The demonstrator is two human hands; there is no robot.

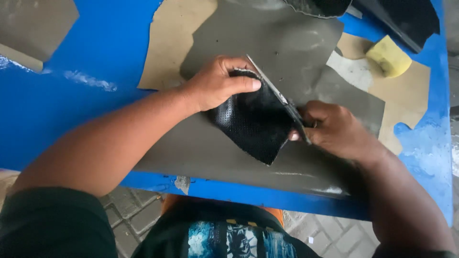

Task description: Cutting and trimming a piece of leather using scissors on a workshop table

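We pin the black perforated piece (256,126) with our left hand (217,83), thumb pressed on its upper part, near the front edge of the blue table (71,100). Our right hand (334,129) is closed around the scissors (282,98), blades along the piece's right edge. Everything lies on a grey sheet (287,43); a yellow sponge (389,57) sits toward the far right corner

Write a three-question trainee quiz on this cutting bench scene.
1. True or false: the left hand pins the black perforated piece against the grey mat.
2. What does the right hand hold? A) scissors B) sponge C) brush
3. Fill in: the yellow sponge lies at the blue table's far ____ corner.

Key: 1 true; 2 A, the scissors; 3 right.
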